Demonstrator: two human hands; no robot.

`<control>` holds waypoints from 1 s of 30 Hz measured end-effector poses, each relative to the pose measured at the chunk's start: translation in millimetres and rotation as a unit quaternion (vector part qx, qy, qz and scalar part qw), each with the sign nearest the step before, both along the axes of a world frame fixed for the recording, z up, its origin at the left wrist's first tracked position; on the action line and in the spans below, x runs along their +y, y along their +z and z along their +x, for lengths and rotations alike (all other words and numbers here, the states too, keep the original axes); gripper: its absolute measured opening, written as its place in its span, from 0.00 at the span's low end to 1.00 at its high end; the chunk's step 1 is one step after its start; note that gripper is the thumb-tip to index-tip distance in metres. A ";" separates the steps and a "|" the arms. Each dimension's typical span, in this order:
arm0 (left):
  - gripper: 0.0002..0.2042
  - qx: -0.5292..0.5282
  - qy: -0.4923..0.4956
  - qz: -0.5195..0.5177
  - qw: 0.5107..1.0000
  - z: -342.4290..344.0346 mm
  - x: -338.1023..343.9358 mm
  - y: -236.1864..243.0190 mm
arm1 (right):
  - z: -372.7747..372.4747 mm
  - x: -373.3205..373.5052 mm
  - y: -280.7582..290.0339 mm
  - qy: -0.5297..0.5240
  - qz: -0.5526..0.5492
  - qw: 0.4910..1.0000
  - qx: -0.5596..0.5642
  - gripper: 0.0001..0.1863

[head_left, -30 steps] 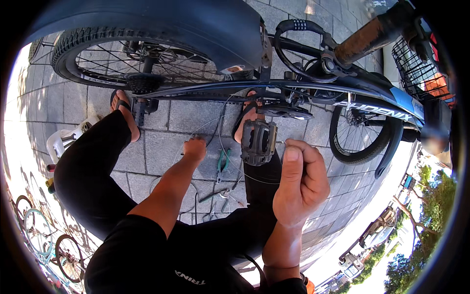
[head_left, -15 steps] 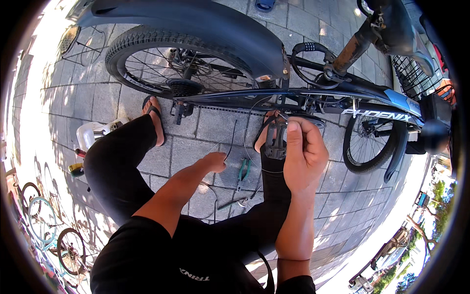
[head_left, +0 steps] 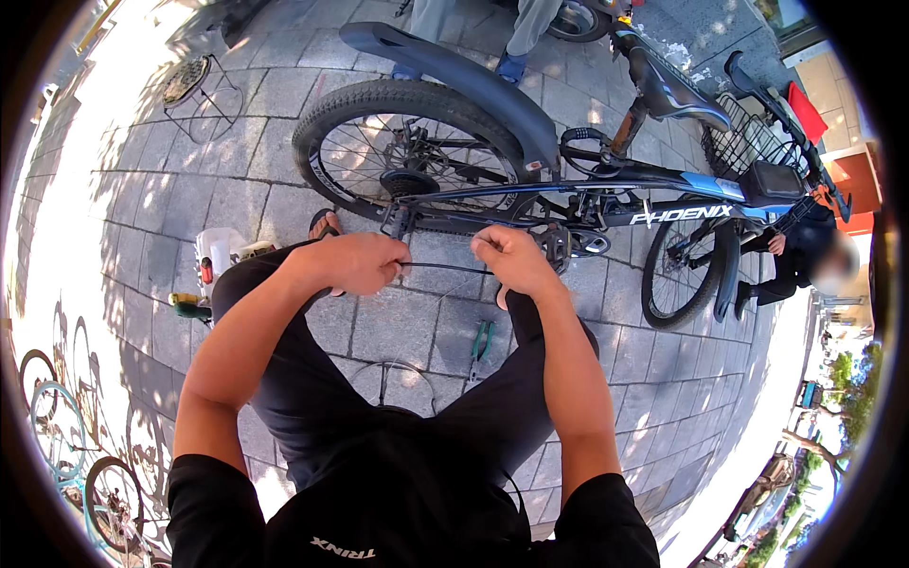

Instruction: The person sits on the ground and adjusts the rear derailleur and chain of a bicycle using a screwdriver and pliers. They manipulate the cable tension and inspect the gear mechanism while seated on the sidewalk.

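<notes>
Black cable (head_left: 445, 266) extends crosswise, long axis running rightward from the pinching fingers of the left hand (head_left: 371, 264), the nearer, to beneath the right hand (head_left: 519, 259), whose finger closure cannot be confirmed.

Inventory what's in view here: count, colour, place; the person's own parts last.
cable: 1, black, centre
pliers: 1 pair, green-handled, below centre
thin wire loop: 1, grey, left of the pliers
mountain bike: 1, black and blue, upper middle
cable lock: 1, black, on the mountain bike
wire basket: 1, black, upper right
stool: 1, dark, upper left
container: 1, white, left side
tool: 1, yellow-green, below the container
parked bicycles: at least 2, one turquoise, lower left
bystanders: at least 2, grey trousers at top, black clothes at right
paving: 1 area, grey, throughout
left hand: 1, bare, closed on the cable
right hand: 1, bare, near the cable's right end
legs: 2, in black, lower middle
</notes>
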State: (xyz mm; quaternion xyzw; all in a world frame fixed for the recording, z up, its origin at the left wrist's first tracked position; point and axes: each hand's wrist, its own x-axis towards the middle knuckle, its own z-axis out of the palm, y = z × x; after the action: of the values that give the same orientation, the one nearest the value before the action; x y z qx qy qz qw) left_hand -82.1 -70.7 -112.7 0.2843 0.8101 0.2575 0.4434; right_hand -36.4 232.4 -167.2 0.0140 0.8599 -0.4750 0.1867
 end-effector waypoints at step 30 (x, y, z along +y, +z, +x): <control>0.06 0.382 0.121 0.283 0.871 -56.3 9.4 6.1 | -12.9 -15.2 71.6 -0.168 -0.174 0.930 0.276 0.06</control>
State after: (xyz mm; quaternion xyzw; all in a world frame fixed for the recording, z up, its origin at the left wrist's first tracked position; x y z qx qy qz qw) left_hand -138.4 -61.3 -106.6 0.3738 0.8370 0.3980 -0.0347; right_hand -49.2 217.2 -95.7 -0.0060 0.7663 -0.6268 -0.1409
